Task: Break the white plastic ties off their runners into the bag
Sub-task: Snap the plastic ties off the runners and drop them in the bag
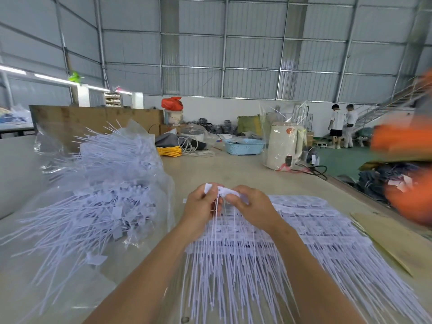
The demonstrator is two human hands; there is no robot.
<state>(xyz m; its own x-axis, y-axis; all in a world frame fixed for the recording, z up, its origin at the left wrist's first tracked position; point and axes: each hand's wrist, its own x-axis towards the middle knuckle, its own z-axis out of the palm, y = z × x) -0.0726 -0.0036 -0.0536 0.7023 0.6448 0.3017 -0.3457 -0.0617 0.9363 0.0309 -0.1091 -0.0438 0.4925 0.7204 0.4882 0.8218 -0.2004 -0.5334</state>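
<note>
— Both hands busy?
— Yes. I see my left hand [203,202] and right hand [251,206] curled, pinching one runner of white ties [223,191] between them, above the table [233,169].
— And the bag?
— The clear bag [98,183] lies just left, heaped with loose ties; unbroken sheets [304,230] rest under my wrists.
</note>
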